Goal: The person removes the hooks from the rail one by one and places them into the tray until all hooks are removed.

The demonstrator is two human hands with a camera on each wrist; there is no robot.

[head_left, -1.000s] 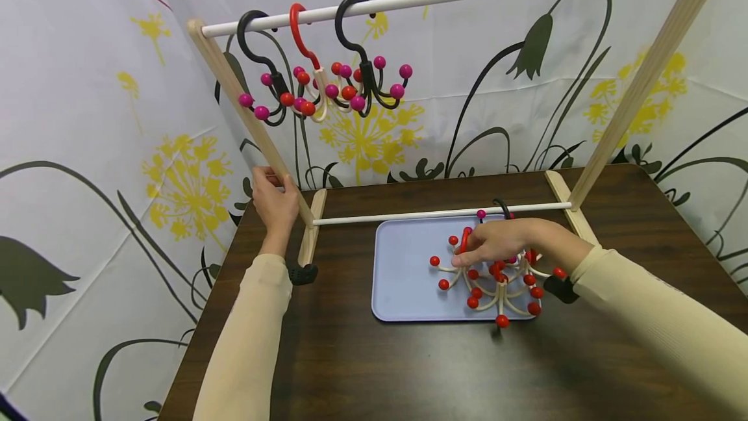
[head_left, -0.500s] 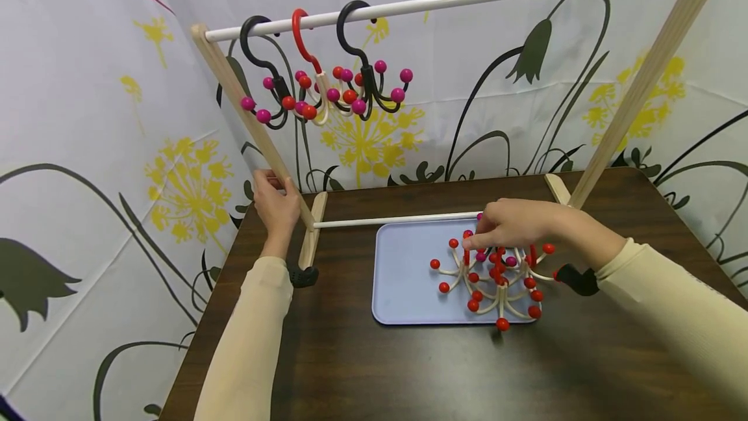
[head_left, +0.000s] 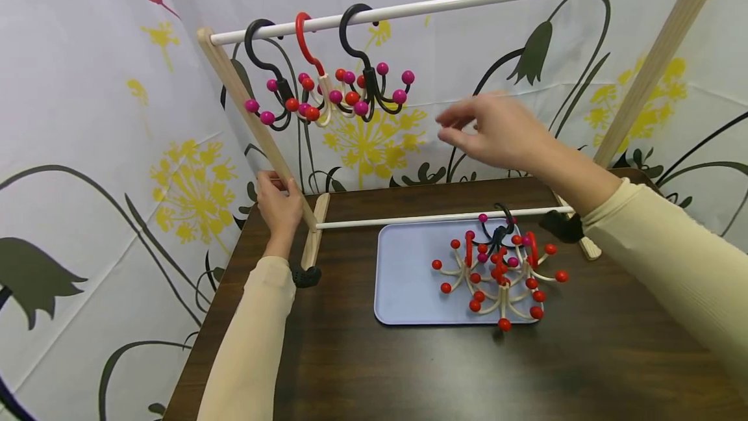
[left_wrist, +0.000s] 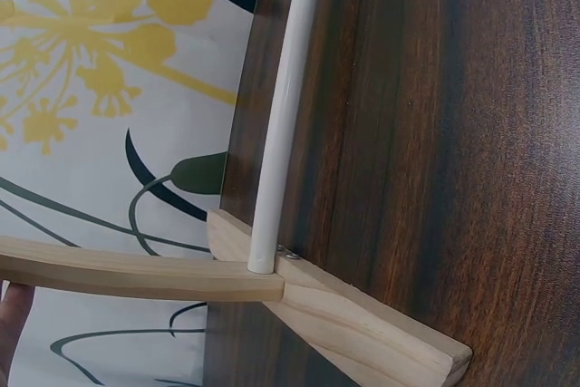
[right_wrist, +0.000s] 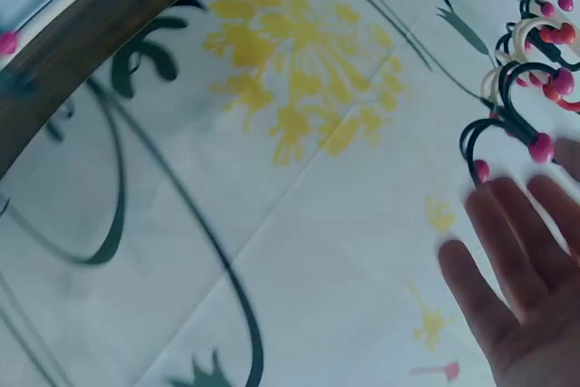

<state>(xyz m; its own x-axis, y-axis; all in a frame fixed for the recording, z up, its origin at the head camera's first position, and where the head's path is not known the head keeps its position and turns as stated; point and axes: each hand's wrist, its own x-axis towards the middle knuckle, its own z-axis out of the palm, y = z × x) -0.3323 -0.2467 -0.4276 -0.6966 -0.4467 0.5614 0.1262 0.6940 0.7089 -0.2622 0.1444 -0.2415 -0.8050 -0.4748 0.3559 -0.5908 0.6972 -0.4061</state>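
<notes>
My left hand [head_left: 279, 203] grips the left wooden post [head_left: 257, 128] of a rack, low down near its foot. My right hand [head_left: 497, 128] is raised below the white top rail [head_left: 467, 0], fingers relaxed and nothing in them. In the right wrist view its fingers [right_wrist: 507, 242] spread loosely. To its left hang three claw-shaped hangers with ball tips: a black one [head_left: 283, 91], a cream one with a red hook [head_left: 304, 44], and another black one [head_left: 369, 76]. Cream hangers with red hooks [head_left: 504, 294] and a black hanger [head_left: 498, 236] lie clustered on a tray.
The pale blue tray [head_left: 403, 278] sits on the dark wooden table [head_left: 350, 369], its back edge by the rack's lower white bar [head_left: 397, 220]. The right wooden post [head_left: 660, 63] stands behind my right forearm. A flower-patterned curtain [head_left: 193, 96] hangs behind.
My right hand has let go of the hangers on the tray and risen, empty, toward the top rail. The left hand stays at the post.
</notes>
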